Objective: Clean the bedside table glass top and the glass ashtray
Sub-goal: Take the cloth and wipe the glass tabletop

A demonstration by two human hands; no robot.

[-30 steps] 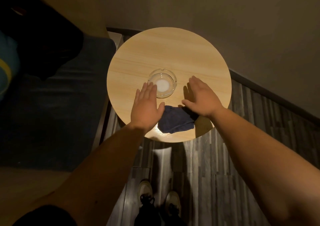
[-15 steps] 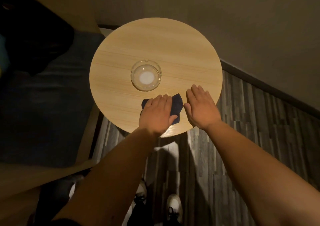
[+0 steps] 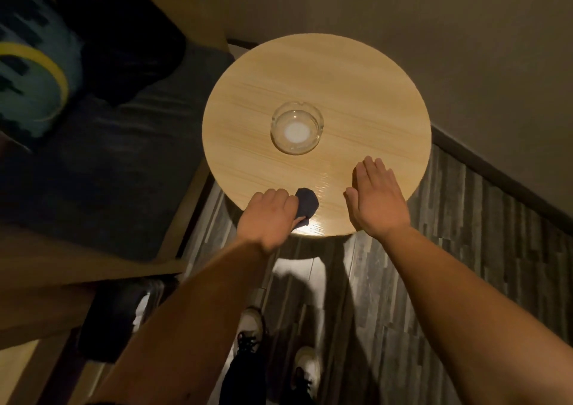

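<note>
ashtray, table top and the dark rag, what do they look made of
Ashtray: clear glass, see-through wall, notched rim. Table top: pale wood-grain look, glossy glare at the near edge, maybe glass or laminate. Rag: soft dark cloth, bunched in the left hand.

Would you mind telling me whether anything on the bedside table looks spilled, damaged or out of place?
Nothing stands out: the ashtray sits upright and intact near the middle of the table, with no spill visible.

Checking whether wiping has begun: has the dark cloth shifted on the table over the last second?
Yes. The dark cloth now sits bunched under the left hand at the table near edge, left of the ashtray; earlier it lay below-right of it.
</note>
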